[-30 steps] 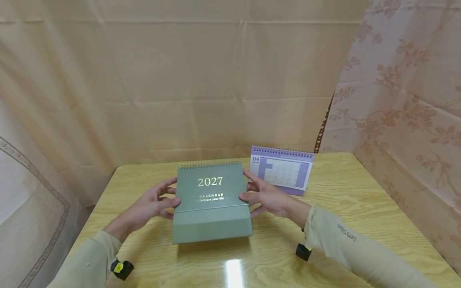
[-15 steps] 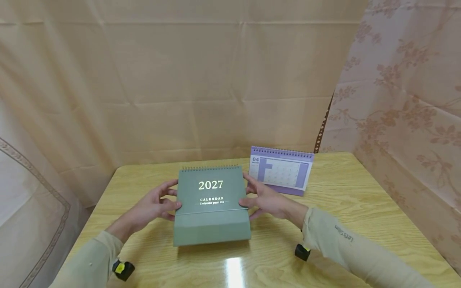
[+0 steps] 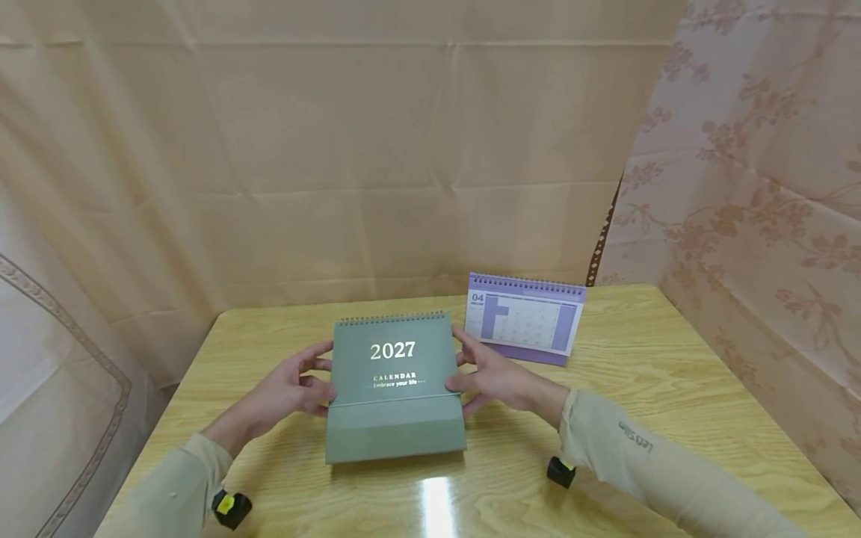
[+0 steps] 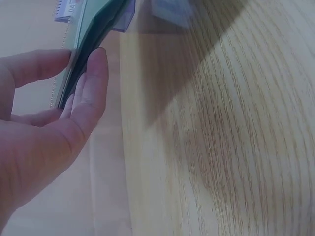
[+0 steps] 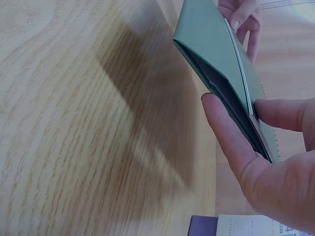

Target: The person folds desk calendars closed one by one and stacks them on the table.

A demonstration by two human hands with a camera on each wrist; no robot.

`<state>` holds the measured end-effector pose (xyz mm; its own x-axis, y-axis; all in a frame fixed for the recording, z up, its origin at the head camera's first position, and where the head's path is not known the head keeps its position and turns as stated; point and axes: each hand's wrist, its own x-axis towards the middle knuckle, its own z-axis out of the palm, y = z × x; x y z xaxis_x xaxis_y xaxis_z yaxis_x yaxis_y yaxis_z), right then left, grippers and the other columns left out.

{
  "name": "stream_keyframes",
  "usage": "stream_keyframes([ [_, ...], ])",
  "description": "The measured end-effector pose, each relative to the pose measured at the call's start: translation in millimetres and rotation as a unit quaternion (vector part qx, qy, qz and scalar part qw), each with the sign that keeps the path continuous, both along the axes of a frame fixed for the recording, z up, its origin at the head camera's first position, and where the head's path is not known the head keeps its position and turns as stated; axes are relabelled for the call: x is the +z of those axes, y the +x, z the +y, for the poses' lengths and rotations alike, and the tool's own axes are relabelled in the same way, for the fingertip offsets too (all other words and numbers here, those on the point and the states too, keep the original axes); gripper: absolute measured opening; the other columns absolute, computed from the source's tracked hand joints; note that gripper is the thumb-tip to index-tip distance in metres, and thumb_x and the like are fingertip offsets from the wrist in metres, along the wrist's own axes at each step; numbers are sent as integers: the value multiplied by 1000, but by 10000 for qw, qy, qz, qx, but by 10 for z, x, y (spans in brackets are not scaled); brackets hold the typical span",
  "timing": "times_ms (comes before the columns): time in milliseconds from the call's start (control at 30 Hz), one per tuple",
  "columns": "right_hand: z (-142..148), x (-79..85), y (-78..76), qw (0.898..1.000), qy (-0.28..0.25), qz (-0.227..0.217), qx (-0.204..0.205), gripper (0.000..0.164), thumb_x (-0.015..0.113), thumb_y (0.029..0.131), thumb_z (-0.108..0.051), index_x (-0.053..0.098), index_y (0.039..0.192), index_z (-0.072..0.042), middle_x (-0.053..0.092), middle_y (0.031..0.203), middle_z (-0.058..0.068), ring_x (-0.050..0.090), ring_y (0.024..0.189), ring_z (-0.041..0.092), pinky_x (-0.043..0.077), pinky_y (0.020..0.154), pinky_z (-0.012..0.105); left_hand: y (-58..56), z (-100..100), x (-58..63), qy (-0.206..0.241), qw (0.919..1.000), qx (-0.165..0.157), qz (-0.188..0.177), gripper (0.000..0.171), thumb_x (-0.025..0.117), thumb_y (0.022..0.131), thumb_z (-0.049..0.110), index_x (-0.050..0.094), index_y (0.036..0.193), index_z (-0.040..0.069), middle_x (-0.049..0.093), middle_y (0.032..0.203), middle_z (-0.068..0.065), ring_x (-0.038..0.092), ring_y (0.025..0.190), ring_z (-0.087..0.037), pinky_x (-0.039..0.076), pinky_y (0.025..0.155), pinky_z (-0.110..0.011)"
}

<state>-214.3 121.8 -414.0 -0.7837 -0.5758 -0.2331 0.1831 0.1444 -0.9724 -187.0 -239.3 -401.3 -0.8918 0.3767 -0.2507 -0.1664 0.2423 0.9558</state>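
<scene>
A green desk calendar (image 3: pixel 395 388) with gold "2027" lettering and a spiral binding along its far edge is held between two hands above the table. My left hand (image 3: pixel 285 392) pinches its left side, thumb on the front cover and fingers behind. On the opposite side my right hand (image 3: pixel 501 377) grips the edge the same way. Both wrist views show the green calendar (image 4: pixel 91 42) tilted and nearly folded flat, with a narrow gap between its panels. Its shadow falls on the wood below.
A purple desk calendar (image 3: pixel 525 317) showing "04" stands at the back right, just beyond my right hand. The wooden table (image 3: pixel 646 359) ends at a beige curtain (image 3: pixel 336 164) behind, with a floral curtain (image 3: pixel 760 202) on the right.
Both hands have brought the green calendar slightly lower and nearer to me, and its cover has tilted a little. The purple calendar has stayed in place.
</scene>
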Motion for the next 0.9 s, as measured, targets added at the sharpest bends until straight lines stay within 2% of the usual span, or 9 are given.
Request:
stream_keyframes([
  [267, -1, -46, -1, 9999, 147, -50, 61, 83, 64, 95, 3, 19, 162, -14, 48, 134, 25, 69, 100, 34, 60, 74, 52, -2, -9, -40, 15, 9999, -69, -154, 87, 64, 92, -2, 15, 162, 9, 38, 147, -25, 62, 106, -32, 57, 87, -52],
  [633, -27, -117, -6, 9994, 323, -41, -129, 88, 63, 92, 9, 18, 163, -15, 41, 132, 27, 68, 92, 34, 61, 73, 49, 0, 53, -130, -94, 9994, 182, -266, 86, 61, 91, -6, 17, 162, 12, 38, 147, -24, 60, 106, -32, 57, 87, -51],
  [900, -105, -233, -7, 9989, 428, 99, -157, 85, 59, 90, 14, 21, 161, -12, 42, 126, 26, 67, 89, 34, 61, 68, 50, -8, 73, -271, -135, 9984, 412, -358, 88, 65, 90, -5, 17, 162, 11, 40, 144, -25, 59, 110, -32, 58, 85, -49],
])
